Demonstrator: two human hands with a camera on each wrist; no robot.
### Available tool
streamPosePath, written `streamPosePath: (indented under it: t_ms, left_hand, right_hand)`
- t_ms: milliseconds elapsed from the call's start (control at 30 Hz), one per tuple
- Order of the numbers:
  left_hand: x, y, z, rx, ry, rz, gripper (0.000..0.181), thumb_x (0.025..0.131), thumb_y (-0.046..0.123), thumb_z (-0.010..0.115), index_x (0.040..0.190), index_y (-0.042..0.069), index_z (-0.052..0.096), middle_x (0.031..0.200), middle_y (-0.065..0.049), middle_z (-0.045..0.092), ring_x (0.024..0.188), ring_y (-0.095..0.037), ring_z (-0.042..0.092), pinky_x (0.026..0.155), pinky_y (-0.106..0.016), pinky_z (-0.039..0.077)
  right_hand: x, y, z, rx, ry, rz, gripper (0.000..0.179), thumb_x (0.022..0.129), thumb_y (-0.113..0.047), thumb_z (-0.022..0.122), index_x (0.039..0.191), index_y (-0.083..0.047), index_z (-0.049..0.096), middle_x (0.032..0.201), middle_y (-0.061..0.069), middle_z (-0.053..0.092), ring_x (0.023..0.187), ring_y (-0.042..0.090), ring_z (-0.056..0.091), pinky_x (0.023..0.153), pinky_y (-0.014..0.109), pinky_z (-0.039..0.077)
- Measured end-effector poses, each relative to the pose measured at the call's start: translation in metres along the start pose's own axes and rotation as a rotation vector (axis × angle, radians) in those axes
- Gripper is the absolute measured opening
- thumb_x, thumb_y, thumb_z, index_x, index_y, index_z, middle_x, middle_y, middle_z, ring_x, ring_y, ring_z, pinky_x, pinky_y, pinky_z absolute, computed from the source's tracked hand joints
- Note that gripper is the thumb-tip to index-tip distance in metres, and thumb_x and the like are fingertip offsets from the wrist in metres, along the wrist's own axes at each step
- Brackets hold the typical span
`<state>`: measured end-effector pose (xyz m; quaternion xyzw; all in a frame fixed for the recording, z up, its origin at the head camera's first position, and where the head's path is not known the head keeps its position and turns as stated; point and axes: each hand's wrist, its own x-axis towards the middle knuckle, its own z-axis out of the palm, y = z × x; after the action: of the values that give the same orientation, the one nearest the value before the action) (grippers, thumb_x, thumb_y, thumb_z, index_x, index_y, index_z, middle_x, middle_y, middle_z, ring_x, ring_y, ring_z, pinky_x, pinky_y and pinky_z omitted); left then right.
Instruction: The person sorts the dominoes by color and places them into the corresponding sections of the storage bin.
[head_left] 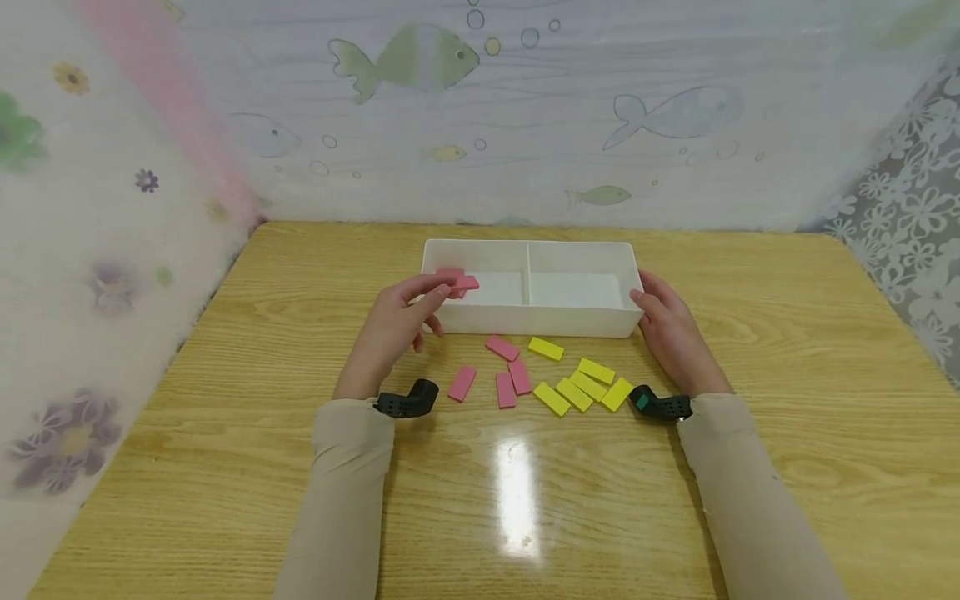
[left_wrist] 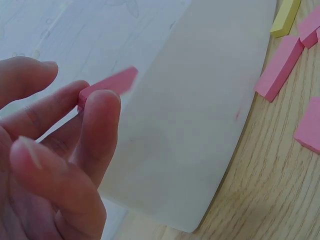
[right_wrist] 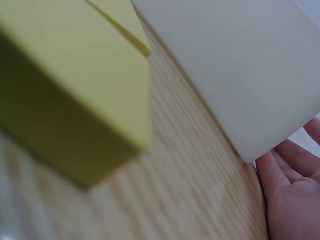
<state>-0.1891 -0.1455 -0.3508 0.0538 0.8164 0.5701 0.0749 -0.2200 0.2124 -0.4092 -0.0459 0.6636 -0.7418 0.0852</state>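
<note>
Wooden table (head_left: pixel 225 467), fish-patterned backdrop (head_left: pixel 525 125) behind — loose blocks (head_left: pixel 520 377) front the white box (head_left: pixel 536 321).

Flat pink rectangular block (head_left: pixel 468 282) is pinched by left hand (head_left: pixel 397 321) over white rectangular two-compartment plastic tray (head_left: pixel 540 320), right hand (head_left: pixel 672 333) holds tray's right end, flat yellow rectangular blocks (head_left: pixel 573 395) lie in front.

Six yellow blocks (head_left: pixel 573 394) lie right, four pink blocks (head_left: pixel 506 390) left; one held pink block (head_left: pixel 467 283), one box (head_left: pixel 540 321), two hands (head_left: pixel 390 325).

The nearest yellow block (right_wrist: pixel 80 82), blurred, is cut off by the right wrist view's left edge.
</note>
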Motion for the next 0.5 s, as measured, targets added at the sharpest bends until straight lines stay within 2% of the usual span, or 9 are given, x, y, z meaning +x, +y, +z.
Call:
streamPosePath:
  t_ms: [133, 267, 367, 500]
  left_hand:
    - [-0.001, 0.002, 0.0, 0.007, -0.012, 0.013, 0.039, 0.087, 0.046, 0.049, 0.122, 0.031, 0.054, 0.114, -0.002, 0.055, 0.076, -0.035, 0.055, 0.043, -0.037, 0.04]
    - [-0.008, 0.015, 0.002, 0.001, -0.009, -0.008, 0.038, 0.09, 0.039, 0.049, 0.124, 0.024, 0.054, 0.115, -0.008, 0.054, 0.075, -0.034, 0.054, 0.044, -0.032, 0.04]
    - [-0.013, 0.024, 0.004, -0.001, 0.0, -0.034, 0.035, 0.091, 0.034, 0.049, 0.123, 0.021, 0.055, 0.115, -0.007, 0.054, 0.078, -0.037, 0.053, 0.045, -0.031, 0.041]
    - [-0.012, 0.022, 0.005, -0.017, -0.013, -0.058, 0.033, 0.091, 0.033, 0.049, 0.12, 0.02, 0.057, 0.117, -0.005, 0.052, 0.081, -0.039, 0.053, 0.047, -0.029, 0.04]
  right_hand:
    - [0.001, -0.001, 0.0, 0.004, 0.0, -0.006, 0.057, 0.093, -0.027, 0.046, 0.141, -0.012, 0.02, 0.146, 0.003, 0.015, 0.13, 0.014, 0.019, 0.107, 0.031, 0.013]
    - [0.002, -0.001, 0.0, 0.013, 0.004, -0.009, 0.058, 0.093, -0.026, 0.047, 0.142, -0.011, 0.02, 0.146, 0.003, 0.015, 0.129, 0.014, 0.019, 0.107, 0.03, 0.014]
    - [0.001, -0.001, 0.0, 0.006, 0.002, -0.003, 0.058, 0.093, -0.027, 0.047, 0.142, -0.012, 0.02, 0.146, 0.003, 0.014, 0.13, 0.014, 0.019, 0.107, 0.031, 0.013]
    - [0.0, 0.0, 0.0, -0.005, 0.0, 0.004, 0.057, 0.093, -0.028, 0.046, 0.142, -0.013, 0.02, 0.146, 0.002, 0.014, 0.13, 0.013, 0.019, 0.107, 0.033, 0.012]
